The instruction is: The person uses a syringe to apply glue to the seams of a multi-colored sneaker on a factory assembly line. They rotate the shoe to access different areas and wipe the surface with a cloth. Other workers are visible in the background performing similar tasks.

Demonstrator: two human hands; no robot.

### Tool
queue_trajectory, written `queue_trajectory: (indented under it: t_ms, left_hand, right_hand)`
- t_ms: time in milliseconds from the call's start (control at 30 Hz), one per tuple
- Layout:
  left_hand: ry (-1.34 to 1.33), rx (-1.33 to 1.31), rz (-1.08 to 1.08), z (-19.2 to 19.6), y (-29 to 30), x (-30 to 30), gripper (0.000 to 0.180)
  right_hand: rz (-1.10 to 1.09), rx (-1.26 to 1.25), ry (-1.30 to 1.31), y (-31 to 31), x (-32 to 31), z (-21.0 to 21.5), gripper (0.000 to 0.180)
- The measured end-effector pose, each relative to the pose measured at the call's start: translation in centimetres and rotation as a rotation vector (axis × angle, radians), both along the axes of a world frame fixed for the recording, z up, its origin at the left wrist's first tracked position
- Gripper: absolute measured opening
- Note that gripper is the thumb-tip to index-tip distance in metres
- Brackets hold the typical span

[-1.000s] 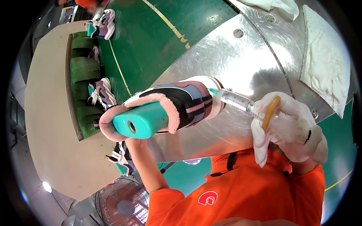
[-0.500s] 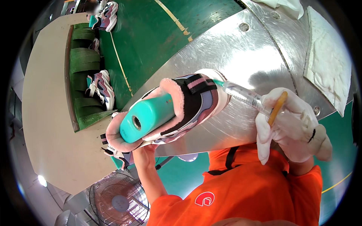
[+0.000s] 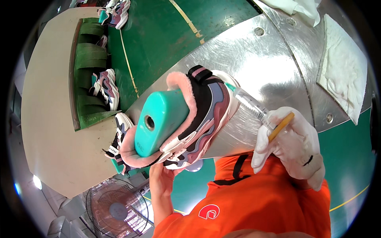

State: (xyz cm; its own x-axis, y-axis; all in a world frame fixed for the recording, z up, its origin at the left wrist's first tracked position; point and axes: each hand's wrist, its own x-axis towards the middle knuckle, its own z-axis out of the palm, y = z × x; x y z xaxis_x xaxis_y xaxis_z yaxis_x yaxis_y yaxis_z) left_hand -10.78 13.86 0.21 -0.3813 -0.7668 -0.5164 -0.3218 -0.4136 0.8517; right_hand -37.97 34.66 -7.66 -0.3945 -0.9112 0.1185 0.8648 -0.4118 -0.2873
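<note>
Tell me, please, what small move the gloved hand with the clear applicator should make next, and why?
Probably a short glide of the applicator tip along the sneaker edge. The gloved right hand holds the clear applicator with its teal tip at the sneaker's pale end, while the bare left hand props the sneaker, on its teal last, from below.

A metal table (image 3: 278, 67) fills the upper right of the frame, with white cloths (image 3: 343, 69) lying at its right edge and top. At upper left, a green belt (image 3: 89, 59) carries sneakers (image 3: 105, 87), one more (image 3: 116, 12) near the top.
</note>
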Motion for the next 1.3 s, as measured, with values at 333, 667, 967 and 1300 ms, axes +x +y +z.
queue_trajectory:
  t_ms: [333,667,967,1300]
  left_hand:
    - [-0.017,0.018,0.014,0.4,1.4,-0.7,0.053]
    - [-0.011,0.084,-0.039,1.1,3.0,-0.7,0.054]
    - [0.024,0.201,-0.093,1.1,4.7,0.6,0.056]
    - [0.003,0.290,-0.230,-0.3,6.0,1.9,0.060]
  right_hand:
    - [-0.050,-0.137,-0.025,0.1,1.0,-0.9,0.080]
    - [-0.135,0.196,0.161,0.8,1.0,2.5,0.066]
    - [-0.025,0.377,0.135,1.8,0.6,4.3,0.065]
    - [-0.016,0.431,0.188,1.7,1.2,5.8,0.039]
